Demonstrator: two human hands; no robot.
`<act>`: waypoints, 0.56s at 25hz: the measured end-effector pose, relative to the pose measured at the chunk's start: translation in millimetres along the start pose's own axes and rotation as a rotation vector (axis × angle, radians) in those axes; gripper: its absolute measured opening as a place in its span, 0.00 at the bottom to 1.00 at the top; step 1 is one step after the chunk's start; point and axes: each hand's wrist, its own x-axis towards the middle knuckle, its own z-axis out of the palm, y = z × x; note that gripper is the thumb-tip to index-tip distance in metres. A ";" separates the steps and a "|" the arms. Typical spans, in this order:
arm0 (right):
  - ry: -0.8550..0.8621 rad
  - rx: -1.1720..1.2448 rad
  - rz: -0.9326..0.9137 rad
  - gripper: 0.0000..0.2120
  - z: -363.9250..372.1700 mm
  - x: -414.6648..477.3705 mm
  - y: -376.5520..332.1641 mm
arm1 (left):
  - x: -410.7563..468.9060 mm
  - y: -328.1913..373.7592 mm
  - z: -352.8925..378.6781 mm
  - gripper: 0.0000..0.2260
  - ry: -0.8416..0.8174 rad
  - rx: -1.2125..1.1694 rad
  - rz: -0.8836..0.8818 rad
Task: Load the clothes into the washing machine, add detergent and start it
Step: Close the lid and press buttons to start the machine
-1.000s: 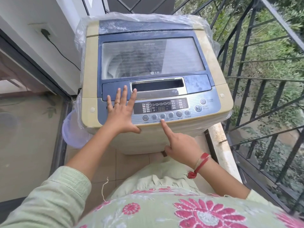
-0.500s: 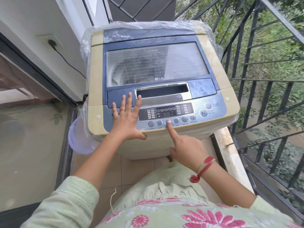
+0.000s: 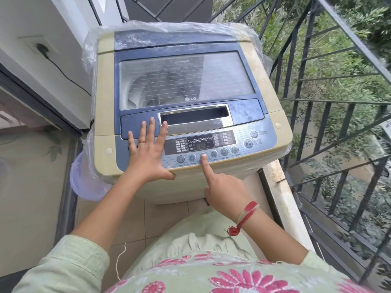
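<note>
Plastic top-loader, cream and blue: washing machine [image 3: 190, 98] sits directly ahead of both hands, lid [image 3: 186, 79] shut, something dark visible through the window but can't tell what. Display on the control panel [image 3: 200, 142] is lit.

Left hand [image 3: 148, 153] lies open and flat, palm down on the panel just left of the display, fingertips reaching onto the lid's front edge, thumb hooked over the front lip. Holding nothing, looks like bracing.

Right hand [image 3: 224, 187] is curled with only the index finger out, tip on the middle round button [image 3: 202, 155] in the row under the display. Start/pause button [image 3: 248, 143] is up and to the right of that fingertip, untouched.

Handling, my read: machine is heavy and rigid, won't shift under a lean. Buttons are small, close-set, short travel; one fingertip straight down, light press. Loose clear plastic wrap [image 3: 249, 34] around the back looks slippery, avoid gripping there. Lid handle recess [image 3: 194, 116], just right of the left fingertips, is the place to grab.
</note>
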 end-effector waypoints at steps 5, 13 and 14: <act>0.017 0.066 -0.001 0.39 3.8 1.1 2.2 | -0.6 1.2 -1.4 0.65 -0.001 -0.009 0.000; 0.043 0.184 0.057 0.38 1.9 -11.9 60.8 | -0.5 1.4 -3.2 0.65 -0.023 0.001 0.002; 0.041 0.181 0.058 0.38 1.6 -11.3 61.8 | -0.4 1.5 -3.5 0.65 -0.023 0.002 0.002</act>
